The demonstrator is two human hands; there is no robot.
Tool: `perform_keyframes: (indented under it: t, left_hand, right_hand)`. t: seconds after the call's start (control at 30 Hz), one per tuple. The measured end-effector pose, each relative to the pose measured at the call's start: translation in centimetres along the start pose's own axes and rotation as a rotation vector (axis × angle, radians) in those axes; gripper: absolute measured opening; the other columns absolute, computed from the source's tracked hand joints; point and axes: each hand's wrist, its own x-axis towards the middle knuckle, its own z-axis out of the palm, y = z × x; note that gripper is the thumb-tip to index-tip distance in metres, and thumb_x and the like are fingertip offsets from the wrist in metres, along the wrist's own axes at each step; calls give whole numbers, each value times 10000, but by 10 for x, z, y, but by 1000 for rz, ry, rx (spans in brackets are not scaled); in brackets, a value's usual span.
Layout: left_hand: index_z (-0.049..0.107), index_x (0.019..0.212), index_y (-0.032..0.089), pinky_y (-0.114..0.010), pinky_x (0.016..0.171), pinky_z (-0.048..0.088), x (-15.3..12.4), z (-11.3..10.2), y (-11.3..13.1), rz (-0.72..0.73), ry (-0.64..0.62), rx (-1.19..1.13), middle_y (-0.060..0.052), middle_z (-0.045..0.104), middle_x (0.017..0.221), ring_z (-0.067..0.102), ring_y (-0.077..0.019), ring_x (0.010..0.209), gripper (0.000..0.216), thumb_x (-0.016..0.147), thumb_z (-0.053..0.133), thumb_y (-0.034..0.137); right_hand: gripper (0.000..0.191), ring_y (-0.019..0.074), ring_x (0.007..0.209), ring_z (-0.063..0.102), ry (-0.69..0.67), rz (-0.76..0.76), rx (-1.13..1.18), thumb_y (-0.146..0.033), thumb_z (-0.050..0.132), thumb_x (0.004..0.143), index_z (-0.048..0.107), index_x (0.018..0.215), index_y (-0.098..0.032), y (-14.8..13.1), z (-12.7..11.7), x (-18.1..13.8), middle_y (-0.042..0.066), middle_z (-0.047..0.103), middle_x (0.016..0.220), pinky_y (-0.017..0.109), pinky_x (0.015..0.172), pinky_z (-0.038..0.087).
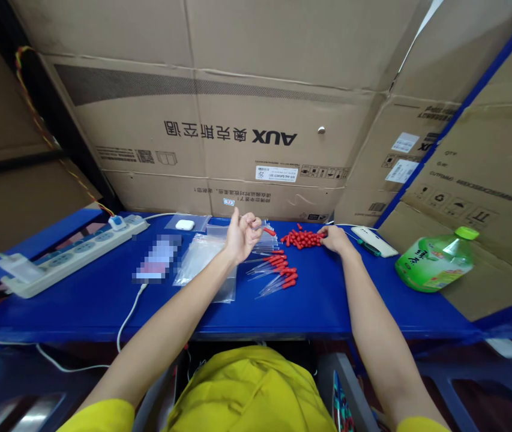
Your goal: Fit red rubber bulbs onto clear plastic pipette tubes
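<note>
My left hand (243,237) is raised over the table with its fingers curled around a clear dropper, whose red bulb (269,231) sticks out to the right. Beneath and beside it lies a bunch of clear thin tubes (265,243), partly hidden by the hand. My right hand (334,239) reaches to the right edge of a pile of loose red rubber bulbs (301,239), its fingertips closed on a bulb there. Nearer to me, several droppers with red bulbs (278,270) lie in a loose row, tips pointing left.
Clear plastic bags (201,258) lie left of the tubes. Further left are a phone (159,258) on a cable, a white earphone case (185,225) and a power strip (80,252). At right are a white phone (375,240) and a green bottle (436,262). Cardboard (237,90) walls the back.
</note>
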Motion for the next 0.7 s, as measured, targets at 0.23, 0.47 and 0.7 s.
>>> perform_keyframes:
  t: [0.23,0.47,0.7]
  left_hand:
    - [268,743,213,-167,349,172,-4,0,4,-1,-43,-88,50,333,664,262,-56,414,428,1044,379,495]
    - [245,712,213,-185,354,153,-6,1,10,28,-51,-156,60,264,628,203,-51,391,439,1058,343,464]
    - [248,678,211,-201,351,158,-8,0,17,77,14,-130,58,255,596,184,-51,392,518,1039,425,537]
  right_hand:
    - [372,190,860,741,-48,26,131,-56,766,663,794,1020,-156,3,-2,2,75,803,949,258,800,559]
    - [350,156,742,739,-93,22,271,-77,658,760,782,1083,-132,10,1,4,86,803,911,229,679,574]
    - [316,169,723,730,-22,47,299,-137,686,750,793,1047,-145,14,1,7,72,798,843,258,697,586]
